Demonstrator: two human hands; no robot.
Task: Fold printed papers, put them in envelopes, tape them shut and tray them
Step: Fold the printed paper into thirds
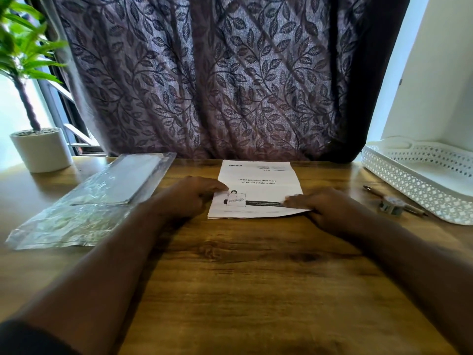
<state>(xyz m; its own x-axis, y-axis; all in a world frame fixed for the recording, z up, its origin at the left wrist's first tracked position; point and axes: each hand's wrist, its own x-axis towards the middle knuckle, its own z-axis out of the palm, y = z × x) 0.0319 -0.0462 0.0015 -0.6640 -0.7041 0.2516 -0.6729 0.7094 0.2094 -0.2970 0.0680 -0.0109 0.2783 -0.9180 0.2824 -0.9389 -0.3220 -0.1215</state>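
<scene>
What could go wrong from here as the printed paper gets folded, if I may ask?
1. The printed paper lies slightly askew, and the left hand and right hand touch only its near end, so the fold may come out crooked.
2. Its near edge seems to show more than one layer; these could slip apart.
3. The tape and pen lie beside the tray, where a reaching right arm might knock them.

tray (399,180): cut by right edge | paper (258,175) small print: unreadable | plant (25,47): cropped left
</scene>
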